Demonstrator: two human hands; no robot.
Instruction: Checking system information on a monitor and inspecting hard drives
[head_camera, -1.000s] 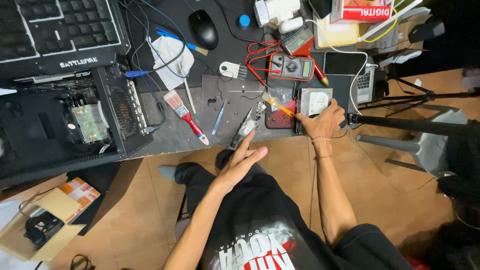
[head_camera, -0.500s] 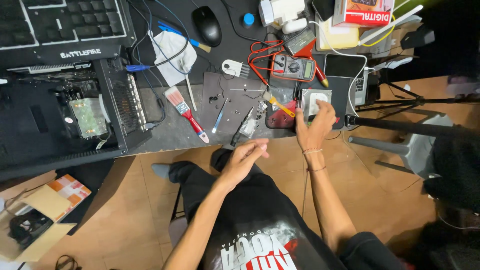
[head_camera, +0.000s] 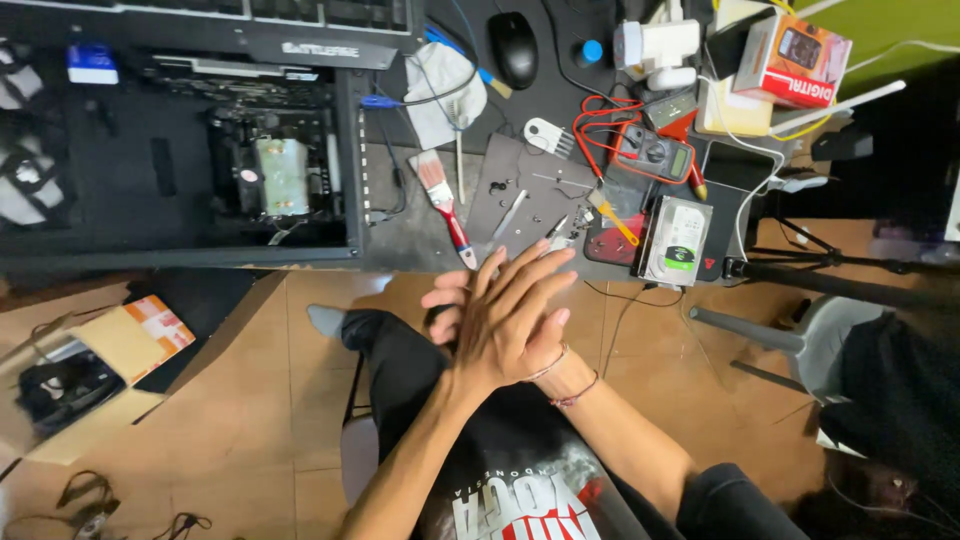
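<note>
Hands pressed flat together, left hand (head_camera: 505, 325) over right hand (head_camera: 450, 305), both open and holding nothing, sit near of the hard drive (head_camera: 677, 240), which lies far-right, long axis running near-far.

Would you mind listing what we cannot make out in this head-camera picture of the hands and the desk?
- Right hand: mostly hidden under the left hand; whether it holds anything cannot be told.
- Small screws on the dark mat: too small to count.
- Open computer case: cut off by the left edge, interior in shadow.
- Keyboard: cut off by the top edge.
</note>
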